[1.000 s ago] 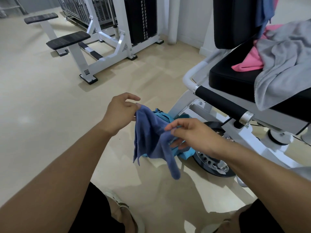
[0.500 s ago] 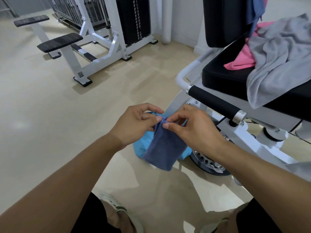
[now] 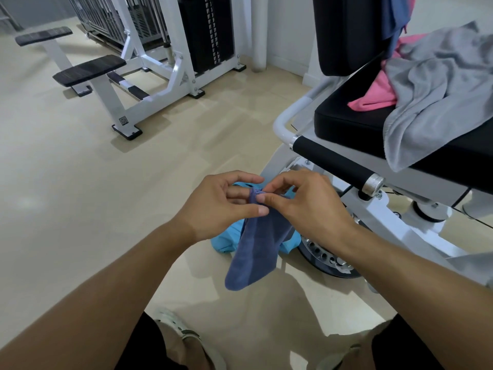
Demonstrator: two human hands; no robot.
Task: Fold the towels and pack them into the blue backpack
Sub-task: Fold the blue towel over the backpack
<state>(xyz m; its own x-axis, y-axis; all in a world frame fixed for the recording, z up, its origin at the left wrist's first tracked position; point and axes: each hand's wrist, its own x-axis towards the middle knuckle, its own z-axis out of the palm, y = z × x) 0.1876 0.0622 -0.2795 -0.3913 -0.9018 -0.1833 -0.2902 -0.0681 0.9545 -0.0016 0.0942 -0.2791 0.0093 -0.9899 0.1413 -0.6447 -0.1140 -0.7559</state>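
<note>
Both the left hand (image 3: 213, 206) and right hand (image 3: 306, 206) pinched the top edge of a dark-blue towel (image 3: 256, 252), which hung folded and narrow above the bright-blue backpack (image 3: 226, 240).

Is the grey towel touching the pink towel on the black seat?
Touching. The head view shows the grey towel lying over the pink towel, covering its right part, with no gap between them.

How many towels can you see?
3, maybe more hidden: a dark blue towel pinched between both hands, a grey towel and a pink towel on the black seat.
</note>
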